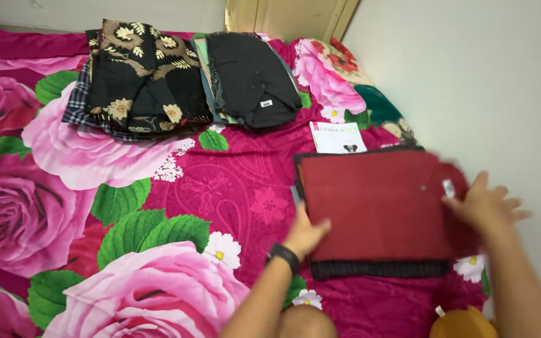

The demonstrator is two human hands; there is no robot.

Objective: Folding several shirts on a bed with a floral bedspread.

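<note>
Folded red cloth [377, 203] on bed [233, 188] | left hand [305, 235] flat, pressing its left edge | right hand [483, 206] fingers spread, on its right edge

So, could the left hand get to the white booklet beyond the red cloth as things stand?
Probably yes. The left hand rests on the red folded cloth's near left edge, and the white booklet lies uncovered just past it on the bedsheet.

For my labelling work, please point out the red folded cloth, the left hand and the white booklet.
red folded cloth [377, 203], head view, middle of its top face
left hand [305, 235], head view, back of hand
white booklet [337, 137], head view, cover centre
</note>
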